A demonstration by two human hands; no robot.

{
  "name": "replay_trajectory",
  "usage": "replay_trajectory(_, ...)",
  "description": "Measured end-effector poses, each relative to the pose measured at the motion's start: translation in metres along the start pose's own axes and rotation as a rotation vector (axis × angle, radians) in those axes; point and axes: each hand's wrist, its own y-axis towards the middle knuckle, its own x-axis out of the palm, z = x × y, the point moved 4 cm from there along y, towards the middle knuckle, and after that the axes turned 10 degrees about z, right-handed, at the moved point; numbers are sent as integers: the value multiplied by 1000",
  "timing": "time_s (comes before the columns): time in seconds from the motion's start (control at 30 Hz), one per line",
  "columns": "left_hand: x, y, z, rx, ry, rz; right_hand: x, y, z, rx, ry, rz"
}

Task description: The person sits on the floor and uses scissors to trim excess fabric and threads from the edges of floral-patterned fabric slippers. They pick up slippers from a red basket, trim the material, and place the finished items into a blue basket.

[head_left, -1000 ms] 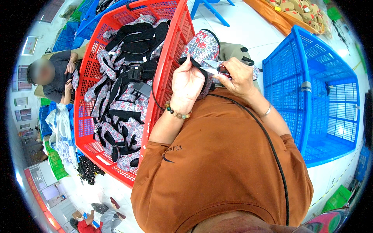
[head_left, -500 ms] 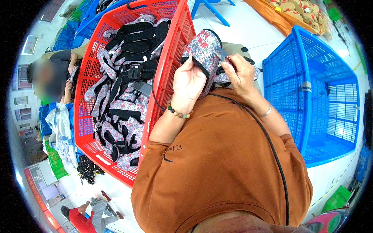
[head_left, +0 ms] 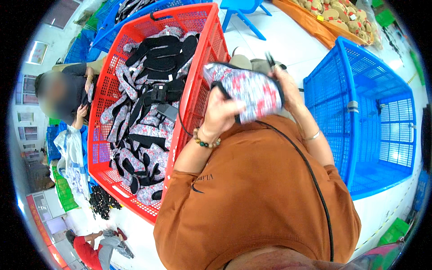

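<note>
In front of my chest, a floral slipper (head_left: 258, 92) with black edging is tilted and blurred by motion. My left hand (head_left: 219, 111) grips its near left side, fingers and thumb closed round the black edge. My right hand (head_left: 288, 87) is closed beside the slipper's right end. A slim, dark, pointed tool (head_left: 270, 59) sticks up from its fingers; smear hides its exact kind. It is unclear whether these fingers also touch the slipper. To my left stands a red crate (head_left: 204, 76) heaped with similar floral slippers (head_left: 150, 121) with black soles.
A dark device with a cable (head_left: 158, 93) lies on the heap. Tall blue crates (head_left: 330, 108) stand at my right. Ahead are a blue stool (head_left: 243, 20) and tan footwear (head_left: 339, 13) on orange sheeting. One person (head_left: 74, 90) works beyond the red crate; another (head_left: 92, 249) sits lower left.
The slipper has turned from nearly upright to lying more sideways, showing its floral side. My left hand has moved slightly lower; my right hand and the tool have shifted right.
</note>
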Motion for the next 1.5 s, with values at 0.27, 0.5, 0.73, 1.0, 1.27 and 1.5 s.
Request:
replay_trajectory(0.27, -6, -12, -25, -38, 600, -702, 25, -2, 26, 379, 497, -355)
replay_trajectory(0.5, -28, 2, -21, -231, 585, -493, 10, -2, -19, 101, 316, -327)
replay_trajectory(0.73, -27, 33, 4, 208, 774, -19, 21, -1, -24, -262, 164, -78)
replay_trajectory(1.0, -10, 27, 22, 435, 1092, 69, 27, -17, -9, -261, -46, -91)
replay_trajectory(1.27, -5, 14, 29, 585, 1341, 139, 17, -32, -58, -576, -148, 61)
replay_trajectory(1.5, 7, 7, 23, 687, 1532, 58, 37, -52, -92, -1049, -410, 84)
